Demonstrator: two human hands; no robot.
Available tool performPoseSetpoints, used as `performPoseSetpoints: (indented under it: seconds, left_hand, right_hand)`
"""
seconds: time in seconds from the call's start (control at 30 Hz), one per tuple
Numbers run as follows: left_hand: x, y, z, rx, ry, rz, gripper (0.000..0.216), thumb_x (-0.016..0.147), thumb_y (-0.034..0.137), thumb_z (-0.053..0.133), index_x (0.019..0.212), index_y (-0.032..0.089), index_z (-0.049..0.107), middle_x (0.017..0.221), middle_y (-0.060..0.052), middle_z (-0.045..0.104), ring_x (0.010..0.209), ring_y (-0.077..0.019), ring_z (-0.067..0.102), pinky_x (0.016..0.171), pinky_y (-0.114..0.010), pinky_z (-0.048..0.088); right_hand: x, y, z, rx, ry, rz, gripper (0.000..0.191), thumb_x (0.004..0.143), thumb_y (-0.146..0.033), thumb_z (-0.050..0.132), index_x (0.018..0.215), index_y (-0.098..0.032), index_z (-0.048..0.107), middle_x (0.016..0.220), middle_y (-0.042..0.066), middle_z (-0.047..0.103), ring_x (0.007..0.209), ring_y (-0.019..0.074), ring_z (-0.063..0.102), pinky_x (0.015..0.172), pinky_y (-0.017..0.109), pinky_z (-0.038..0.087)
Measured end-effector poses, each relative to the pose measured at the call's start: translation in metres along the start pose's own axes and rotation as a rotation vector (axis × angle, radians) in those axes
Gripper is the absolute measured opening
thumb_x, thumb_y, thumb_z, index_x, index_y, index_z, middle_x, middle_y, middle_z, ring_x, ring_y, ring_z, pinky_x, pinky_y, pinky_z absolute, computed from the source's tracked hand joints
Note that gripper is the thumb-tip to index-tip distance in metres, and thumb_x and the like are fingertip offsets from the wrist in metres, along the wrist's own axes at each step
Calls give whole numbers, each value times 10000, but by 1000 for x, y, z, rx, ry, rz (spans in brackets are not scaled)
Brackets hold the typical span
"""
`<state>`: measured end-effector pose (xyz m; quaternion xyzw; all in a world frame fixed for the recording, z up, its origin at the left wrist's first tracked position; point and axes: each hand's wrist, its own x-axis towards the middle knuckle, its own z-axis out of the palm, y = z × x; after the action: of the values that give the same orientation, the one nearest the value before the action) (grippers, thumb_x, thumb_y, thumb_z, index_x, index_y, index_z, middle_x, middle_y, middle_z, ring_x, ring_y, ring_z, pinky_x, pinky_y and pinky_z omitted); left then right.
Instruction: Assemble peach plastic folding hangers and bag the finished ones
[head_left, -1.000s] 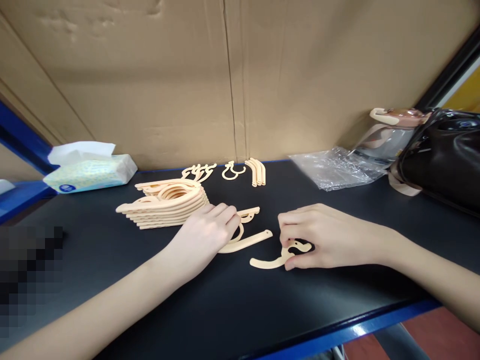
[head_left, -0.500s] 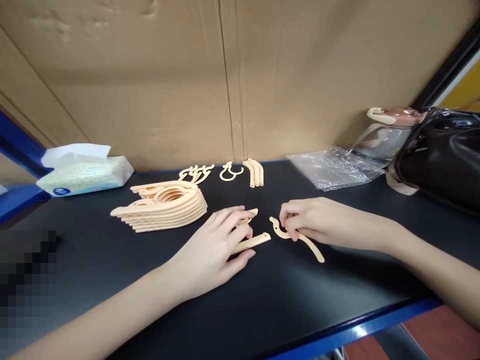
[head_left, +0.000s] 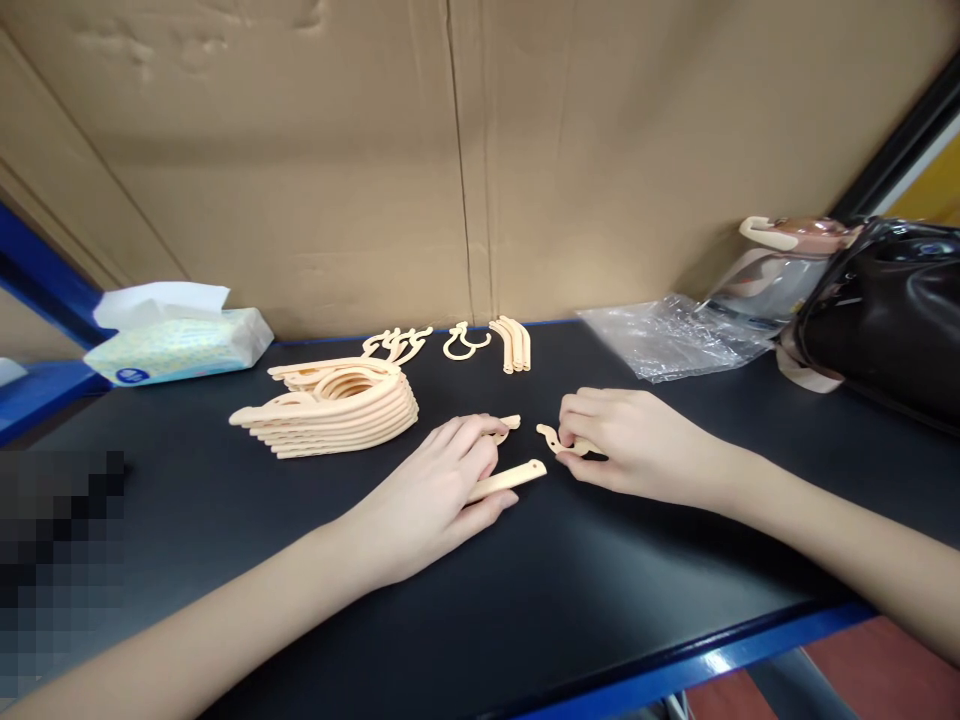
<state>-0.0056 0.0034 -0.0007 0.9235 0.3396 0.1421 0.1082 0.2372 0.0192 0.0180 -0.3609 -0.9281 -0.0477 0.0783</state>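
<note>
Hanger (head_left: pixel 511 482) sits gripped in left hand (head_left: pixel 431 495) | right hand (head_left: pixel 641 437) pinches hook (head_left: pixel 553 441) just beside it | stack (head_left: pixel 337 428) on desk (head_left: pixel 585 600)

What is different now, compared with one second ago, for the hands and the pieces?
The right hand moved slightly forward and turned the small curved piece; its short end now points left. The left hand shifted slightly right, its thumb now at the near side of the larger piece. That piece, the beige stack and tissue pack stayed.
</note>
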Motion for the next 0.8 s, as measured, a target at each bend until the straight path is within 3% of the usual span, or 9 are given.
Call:
performPoseSetpoints:
  seconds: [0.13, 0.23, 0.33, 0.43, 0.8]
  left_hand:
    - [1, 0, 0, -26, 9, -35, 196, 961, 275, 433, 784, 206, 385, 1244, -79, 488, 1125, -216, 505, 924, -401, 463]
    - [1, -1, 1, -16, 12, -15, 148, 948, 312, 469, 854, 212, 414, 1304, -77, 459, 1205, -234, 455, 960, -408, 442]
    - [1, -2, 2, -6, 14, -11, 137, 936, 331, 494, 907, 214, 428, 1338, -87, 442, 1267, -243, 402, 1000, -419, 416]
    - [1, -3, 4, 6, 12, -18, 130, 946, 320, 473, 891, 208, 438, 1339, -94, 447, 1271, -239, 401, 1007, -419, 413]
    - [2, 1, 3, 110, 38, 30, 123, 979, 263, 386, 931, 187, 470, 1351, -107, 470, 1266, -246, 427, 1046, -498, 389]
  right_hand:
    - [1, -1, 2, 15, -2, -27, 174, 912, -244, 523, 797, -148, 612, 815, 36, 593, 730, 155, 548, 644, 266, 405]
    - [1, -1, 4, -20, 18, -32, 163, 883, -146, 497, 755, -141, 598, 796, 39, 584, 707, 146, 531, 631, 258, 404]
    - [1, 0, 6, -37, 37, -62, 165, 892, -174, 503, 767, -138, 604, 808, 47, 587, 722, 153, 533, 640, 263, 413]
    - [0, 0, 8, -24, 38, -76, 193, 924, -232, 499, 808, -139, 622, 834, 51, 597, 747, 157, 548, 652, 265, 424]
    - [1, 0, 14, -108, 103, -78, 148, 844, -115, 469, 755, -134, 585, 828, 54, 568, 727, 165, 539, 634, 282, 435]
